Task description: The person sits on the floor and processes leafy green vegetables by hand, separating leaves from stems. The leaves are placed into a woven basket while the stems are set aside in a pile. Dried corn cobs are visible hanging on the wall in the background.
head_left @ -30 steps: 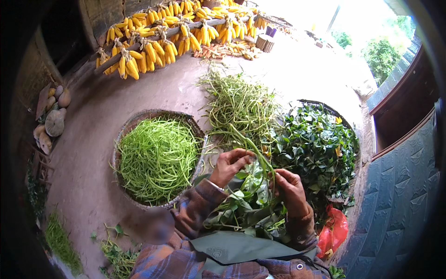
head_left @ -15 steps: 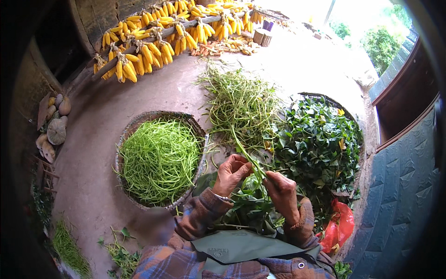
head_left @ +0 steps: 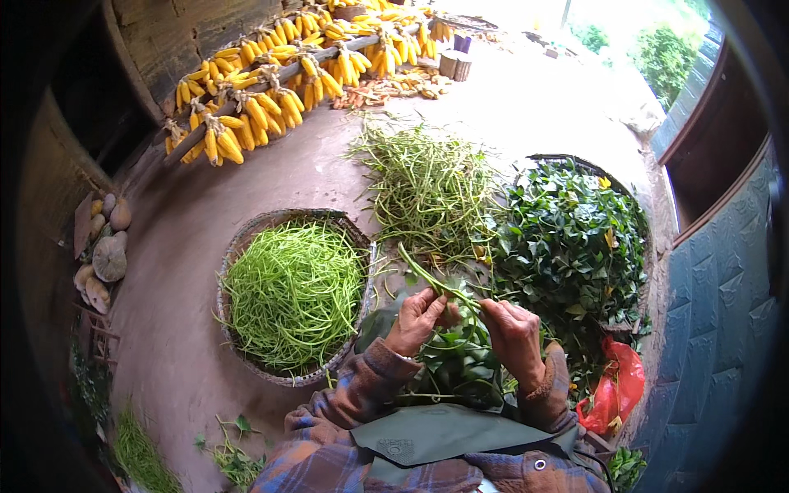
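A long green leaf stem (head_left: 417, 267) is pinched between my two hands, above a heap of dark green leaves (head_left: 460, 357) on my lap. My left hand (head_left: 417, 322) is closed, thumb against fingers, around the stem's middle part. Close beside it, my right hand (head_left: 515, 335) is closed on the nearer end. The stem's upper part points away and to the left, toward a loose pile of greenish stalks (head_left: 431, 185) on the floor. Whether it is one stem or several together I cannot tell. To my left stands a round woven basket (head_left: 234, 329) full of thin, bright green stems (head_left: 296, 292).
On the right is a basket heaped with dark leaves (head_left: 575, 238), with a red plastic bag (head_left: 620, 382) nearer me. Corn cobs (head_left: 263, 115) hang from a pole at the far left. Pumpkins (head_left: 109, 259) lie by the left wall. A blue-grey door (head_left: 707, 329) is at the right.
The view has shifted slightly, so most things sit a little differently in it. Both hands keep their grip on the stem, which points away at a lower angle, more to the left.
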